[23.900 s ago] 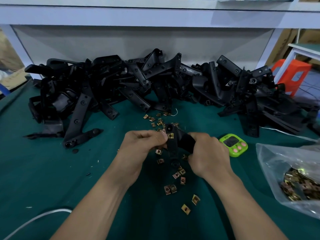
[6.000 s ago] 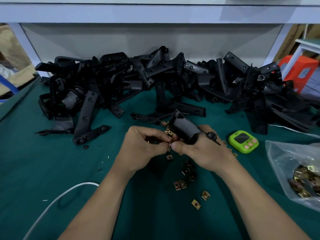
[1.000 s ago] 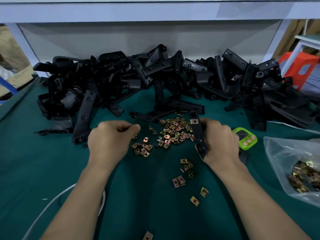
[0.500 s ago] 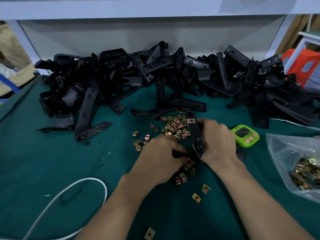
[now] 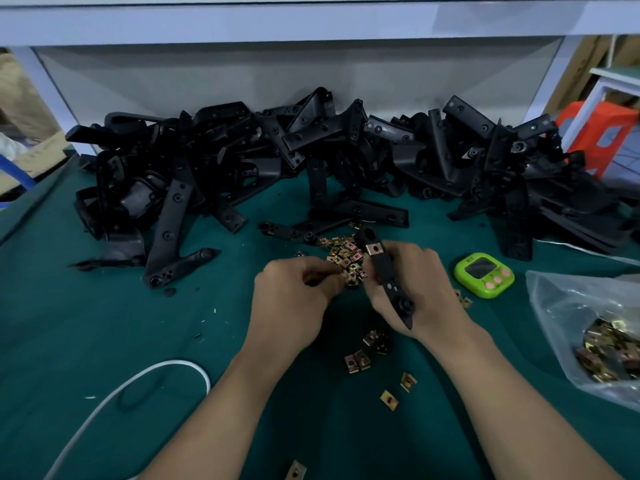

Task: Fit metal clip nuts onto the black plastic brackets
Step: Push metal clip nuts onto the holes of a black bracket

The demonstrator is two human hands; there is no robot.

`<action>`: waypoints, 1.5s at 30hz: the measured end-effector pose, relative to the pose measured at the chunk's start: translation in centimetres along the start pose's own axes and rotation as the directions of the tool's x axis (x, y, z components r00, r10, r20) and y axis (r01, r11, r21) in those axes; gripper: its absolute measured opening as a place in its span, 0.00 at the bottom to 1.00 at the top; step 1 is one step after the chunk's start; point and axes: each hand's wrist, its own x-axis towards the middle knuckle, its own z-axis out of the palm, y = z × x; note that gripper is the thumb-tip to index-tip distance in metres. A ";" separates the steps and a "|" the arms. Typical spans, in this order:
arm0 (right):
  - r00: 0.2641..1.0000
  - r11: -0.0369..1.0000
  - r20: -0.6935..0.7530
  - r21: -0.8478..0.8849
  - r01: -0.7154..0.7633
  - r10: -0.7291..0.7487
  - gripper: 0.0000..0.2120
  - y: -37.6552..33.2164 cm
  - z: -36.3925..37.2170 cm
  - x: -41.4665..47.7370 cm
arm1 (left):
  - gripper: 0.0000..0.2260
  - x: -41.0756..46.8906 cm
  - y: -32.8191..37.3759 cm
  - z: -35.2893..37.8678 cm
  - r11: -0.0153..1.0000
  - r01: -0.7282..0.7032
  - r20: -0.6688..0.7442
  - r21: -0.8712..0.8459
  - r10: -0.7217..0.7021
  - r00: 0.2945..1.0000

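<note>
I count 1 black bracket (image 5: 388,275) in hand, with 1 clip nut (image 5: 374,250) already seated near its far end. The right hand (image 5: 415,289) is closed around that bracket, palm inward, holding it tilted with the nut end pointing away from me. The left hand (image 5: 294,292) sits just left of that grip, fingers curled and pinched together; I cannot tell whether a nut is between them. Directly beyond both hands lies 1 heap of loose clip nuts (image 5: 346,252), too many to count. Nearer me than the grip, I count 7 scattered nuts (image 5: 358,361) on the green mat (image 5: 104,341). Beyond the heap is 1 large pile of brackets (image 5: 311,161). To the right of the grip: 1 green timer (image 5: 484,274) and 1 clear bag of nuts (image 5: 595,327). 1 white cable (image 5: 138,379) curves at lower left.
</note>
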 end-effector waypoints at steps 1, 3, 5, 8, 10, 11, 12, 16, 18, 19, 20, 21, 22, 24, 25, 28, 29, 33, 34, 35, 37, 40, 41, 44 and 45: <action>0.999 0.999 0.028 0.027 0.018 -0.018 0.14 -0.3 0.1 0.0 | 0.07 0.2 -0.1 -0.2 0.999 0.020 -0.010 -0.034 -0.020 1.000; 0.996 0.997 0.085 0.080 0.013 -0.020 0.14 -0.8 0.0 -0.1 | 0.07 0.5 -0.2 -0.5 0.997 0.040 0.008 -0.071 -0.039 0.999; 0.996 0.990 0.095 0.138 -0.012 -0.001 0.18 -1.1 -0.1 -0.1 | 0.07 0.6 -0.3 -0.8 0.995 0.047 0.052 -0.087 -0.043 0.998; 0.994 0.978 0.113 0.204 -0.030 0.006 0.11 -0.8 -0.2 -0.1 | 0.07 0.8 -0.3 -1.2 0.991 0.053 0.099 -0.124 -0.041 0.994; 0.992 0.968 0.128 0.252 -0.021 -0.011 0.07 -0.6 -0.3 -0.1 | 0.08 0.9 -0.3 -1.4 0.987 0.045 0.124 -0.156 -0.025 0.992; 0.991 0.962 0.133 0.274 -0.019 -0.019 0.06 -0.5 -0.4 -0.1 | 0.08 1.0 -0.4 -1.5 0.985 0.039 0.138 -0.170 -0.015 0.990; 0.990 0.956 0.139 0.293 -0.017 -0.025 0.06 -0.5 -0.6 -0.1 | 0.08 1.0 -0.4 -1.6 0.981 0.039 0.156 -0.189 -0.009 0.988; 0.988 0.936 0.149 0.352 -0.020 -0.035 0.07 -0.4 -1.3 0.0 | 0.09 1.4 -0.5 -2.5 0.972 0.040 0.177 -0.233 0.002 0.984; 0.991 0.953 0.134 0.301 -0.033 -0.009 0.07 -0.2 -1.3 -0.1 | 0.10 1.7 -0.7 -3.2 0.966 0.048 0.115 -0.255 -0.019 0.993; 0.991 0.970 0.136 0.238 -0.038 0.006 0.06 -0.2 -1.2 -0.2 | 0.10 1.8 -0.8 -3.5 0.957 0.056 0.091 -0.284 -0.032 0.995; 0.990 0.988 0.140 0.150 -0.038 0.017 0.05 -0.2 -1.0 -0.3 | 0.09 1.8 -0.8 -3.8 0.944 0.067 0.083 -0.324 -0.042 0.996; 0.989 0.997 0.146 0.067 -0.035 0.025 0.06 -0.2 -0.7 -0.3 | 0.10 1.8 -0.8 -3.9 0.928 0.079 0.087 -0.364 -0.050 0.995; 0.990 1.000 0.138 -0.012 -0.026 0.028 0.10 -0.3 -0.5 -0.4 | 0.10 1.7 -0.7 -3.9 0.914 0.092 0.099 -0.395 -0.057 0.993; 0.994 0.989 0.101 -0.143 -0.027 0.042 0.16 -0.4 -0.1 -0.3 | 0.11 1.4 -0.5 -3.7 0.894 0.120 0.128 -0.432 -0.071 0.989; 0.996 0.980 0.075 -0.195 -0.031 0.046 0.15 -0.3 -0.1 -0.3 | 0.11 1.4 -0.4 -3.6 0.886 0.135 0.145 -0.443 -0.078 0.986; 0.999 0.962 0.003 -0.270 -0.041 0.043 0.15 -0.1 -0.4 -0.2 | 0.08 1.1 0.1 -3.5 0.864 0.189 0.208 -0.466 -0.101 0.973; 0.999 0.959 -0.010 -0.281 -0.039 0.038 0.15 0.0 -0.4 -0.1 | 0.07 0.9 0.3 -3.4 0.860 0.203 0.235 -0.467 -0.101 0.967; 0.997 0.947 -0.048 -0.314 -0.072 0.060 0.15 0.0 -0.5 0.0 | 0.07 0.3 1.0 -2.9 0.837 0.258 0.329 -0.483 -0.099 0.939; 0.997 0.945 -0.048 -0.317 -0.079 0.067 0.14 0.1 -0.5 0.0 | 0.06 0.2 1.1 -2.7 0.834 0.267 0.339 -0.483 -0.103 0.935; 0.996 0.943 -0.045 -0.322 -0.085 0.074 0.14 0.1 -0.5 0.0 | 0.07 0.1 1.2 -2.4 0.838 0.268 0.339 -0.475 -0.107 0.935; 0.996 0.936 -0.034 -0.340 -0.093 0.086 0.14 0.2 -0.4 0.0 | 0.07 -0.1 1.3 -2.0 0.855 0.261 0.327 -0.447 -0.115 0.938; 0.995 0.929 -0.023 -0.358 -0.100 0.098 0.14 0.2 -0.3 0.0 | 0.07 -0.4 1.4 -1.8 0.844 0.267 0.337 -0.466 -0.109 0.935; 0.995 0.924 -0.019 -0.369 -0.099 0.099 0.14 0.2 -0.3 0.1 | 0.06 -0.4 1.5 -1.7 0.833 0.268 0.347 -0.485 -0.099 0.933; 0.996 0.903 -0.009 -0.421 -0.086 0.091 0.17 0.0 -0.3 0.1 | 0.06 -0.5 1.7 -1.5 0.819 0.249 0.344 -0.517 -0.067 0.937; 0.996 0.898 -0.004 -0.433 -0.082 0.089 0.17 -0.1 -0.3 0.2 | 0.06 -0.5 1.6 -1.4 0.826 0.235 0.338 -0.512 -0.058 0.939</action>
